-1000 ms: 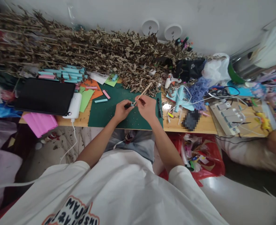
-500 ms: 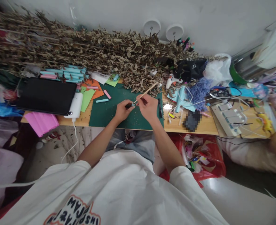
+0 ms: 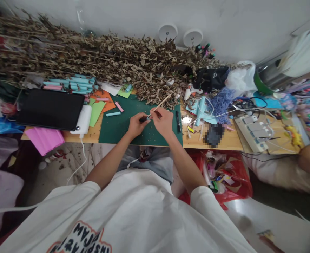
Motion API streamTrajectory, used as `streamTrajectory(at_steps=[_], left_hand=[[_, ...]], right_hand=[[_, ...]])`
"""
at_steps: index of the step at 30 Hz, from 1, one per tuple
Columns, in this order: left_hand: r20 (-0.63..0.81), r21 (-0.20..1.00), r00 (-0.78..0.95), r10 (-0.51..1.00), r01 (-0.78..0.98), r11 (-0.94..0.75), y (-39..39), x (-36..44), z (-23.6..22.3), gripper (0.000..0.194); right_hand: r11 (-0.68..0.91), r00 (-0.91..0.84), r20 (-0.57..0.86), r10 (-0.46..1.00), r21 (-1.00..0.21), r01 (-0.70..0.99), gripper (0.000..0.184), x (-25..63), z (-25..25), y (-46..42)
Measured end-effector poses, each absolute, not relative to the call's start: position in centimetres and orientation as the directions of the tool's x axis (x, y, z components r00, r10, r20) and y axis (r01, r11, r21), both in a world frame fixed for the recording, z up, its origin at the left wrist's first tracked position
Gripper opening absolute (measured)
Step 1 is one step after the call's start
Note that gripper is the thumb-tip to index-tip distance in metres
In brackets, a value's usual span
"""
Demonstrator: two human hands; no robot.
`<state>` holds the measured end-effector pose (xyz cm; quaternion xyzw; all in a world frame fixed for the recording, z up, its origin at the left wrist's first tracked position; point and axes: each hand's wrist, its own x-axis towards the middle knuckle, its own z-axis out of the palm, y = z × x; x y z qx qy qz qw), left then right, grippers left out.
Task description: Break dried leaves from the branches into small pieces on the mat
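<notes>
Above the green cutting mat [image 3: 115, 131] my two hands meet. Pinched in the fingers of my left hand [image 3: 136, 125] is a small light-blue and dark piece [image 3: 147, 117], mostly covered by the fingertips; it looks like a short paper roll, but I cannot make out its kind. My right hand [image 3: 163, 121] grips a thin wooden stick [image 3: 163, 101], whose lower end touches or lies right beside that piece. A light-blue paper roll [image 3: 113, 114] and a pink one [image 3: 119, 106] lie on the mat, left of my hands. A black pen [image 3: 178, 121] rests on its right edge.
Dried leafy stalks [image 3: 104, 56] are heaped along the wall. At left are a black tablet [image 3: 51, 108], a white power bank [image 3: 82, 119] and stacked blue rolls [image 3: 76, 84]. On the right lie a glue gun [image 3: 192, 91], purple yarn [image 3: 222, 102] and a power strip [image 3: 252, 131].
The stick has dipped slightly and shifted left with my right hand. My left hand keeps its pinch. The whole view has moved a little.
</notes>
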<state>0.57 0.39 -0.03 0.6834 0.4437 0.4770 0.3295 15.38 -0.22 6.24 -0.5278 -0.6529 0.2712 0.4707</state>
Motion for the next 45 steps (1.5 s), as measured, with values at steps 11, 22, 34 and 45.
streamTrajectory(at_steps=[11,22,34,45], left_hand=[[0.343,0.882,0.155,0.926,0.287,-0.374,0.49,0.57,-0.14,0.016],[0.341,0.874,0.166,0.925,0.308,-0.377,0.47,0.57,-0.22,0.01],[0.351,0.874,0.173,0.92,0.292,-0.388,0.35,0.6,0.08,0.012],[0.353,0.867,0.163,0.921,0.313,-0.387,0.42,0.59,-0.16,0.013]], right_hand=[[0.278,0.039,0.326,0.945,-0.858,0.432,0.025,15.61,5.92,-0.54],[0.274,0.084,0.327,0.941,-0.886,0.374,0.023,15.15,5.86,-0.83],[0.264,-0.005,0.286,0.958,-0.878,0.4,0.025,15.49,6.0,-0.65],[0.277,0.027,0.317,0.948,-0.863,0.422,0.023,16.04,6.23,-0.93]])
